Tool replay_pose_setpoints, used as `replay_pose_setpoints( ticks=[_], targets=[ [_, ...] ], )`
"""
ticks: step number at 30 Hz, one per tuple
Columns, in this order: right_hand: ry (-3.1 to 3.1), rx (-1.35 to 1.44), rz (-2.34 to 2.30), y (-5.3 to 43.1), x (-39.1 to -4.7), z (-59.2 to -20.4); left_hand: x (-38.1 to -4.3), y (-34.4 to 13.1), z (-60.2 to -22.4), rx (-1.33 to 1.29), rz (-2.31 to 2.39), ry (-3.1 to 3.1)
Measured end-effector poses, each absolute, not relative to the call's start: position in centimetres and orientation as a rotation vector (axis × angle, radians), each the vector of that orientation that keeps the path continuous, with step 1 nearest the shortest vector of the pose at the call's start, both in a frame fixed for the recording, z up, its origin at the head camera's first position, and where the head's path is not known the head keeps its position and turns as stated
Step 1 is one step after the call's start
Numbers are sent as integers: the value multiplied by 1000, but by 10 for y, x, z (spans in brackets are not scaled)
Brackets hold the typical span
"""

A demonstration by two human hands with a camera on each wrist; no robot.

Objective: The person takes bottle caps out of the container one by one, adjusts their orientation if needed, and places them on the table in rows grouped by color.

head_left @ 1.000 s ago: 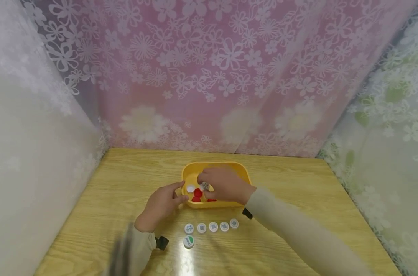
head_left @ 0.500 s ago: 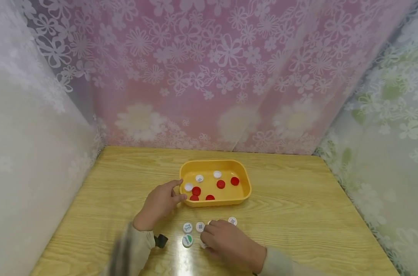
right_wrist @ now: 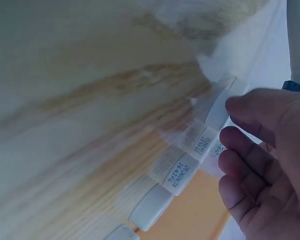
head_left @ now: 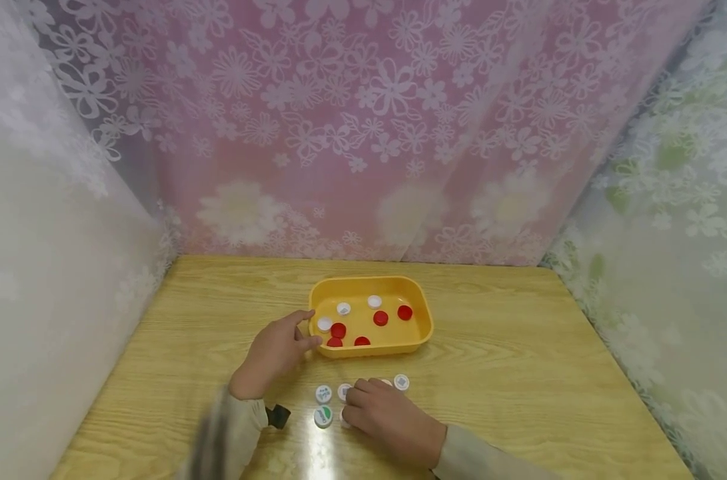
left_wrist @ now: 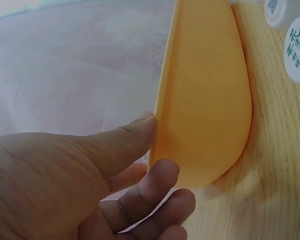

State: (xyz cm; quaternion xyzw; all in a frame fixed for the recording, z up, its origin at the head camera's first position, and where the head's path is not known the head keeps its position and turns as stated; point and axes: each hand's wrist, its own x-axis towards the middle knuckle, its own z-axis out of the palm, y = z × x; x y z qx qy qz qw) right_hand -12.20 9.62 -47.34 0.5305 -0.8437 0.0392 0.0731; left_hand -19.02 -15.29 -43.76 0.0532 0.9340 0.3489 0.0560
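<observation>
A yellow tray (head_left: pixel 399 333) holds several red bottle caps (head_left: pixel 380 318) and white bottle caps (head_left: pixel 374 302). My left hand (head_left: pixel 273 353) grips its left end; in the left wrist view the thumb and fingers are at the rim of the tray (left_wrist: pixel 205 90). Below the tray, my right hand (head_left: pixel 393 423) pinches a white bottle cap (head_left: pixel 345 419) down at the table, mostly covered by the fingers. In the right wrist view the thumb touches that cap (right_wrist: pixel 220 109). Just left of it lies a white-and-green cap (head_left: pixel 323 417).
A row of white caps (head_left: pixel 323 393) lies between the tray and my right hand, which hides part of it. The wooden table (head_left: pixel 519 333) extends to both sides. Floral curtains (head_left: pixel 339 167) enclose its back and sides.
My right hand has come out of the tray with a white cap and down to the table beside the white-and-green cap. My left hand stays at the tray's end.
</observation>
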Motion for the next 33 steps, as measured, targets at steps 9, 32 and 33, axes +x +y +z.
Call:
replay_pose_setpoints(
  ticks=[9, 32, 33],
  targets=[
    [-2529, 1587, 136, 92, -127, -473, -195, -153, -435, 233, 1045, 2849],
    [-2743, 1207, 158, 125, -202, -400, -192, -156, -433, 379, 942, 2890],
    [-2779, 1158, 161, 128, -211, -396, -193, -156, -433, 388, 937, 2896]
  ],
)
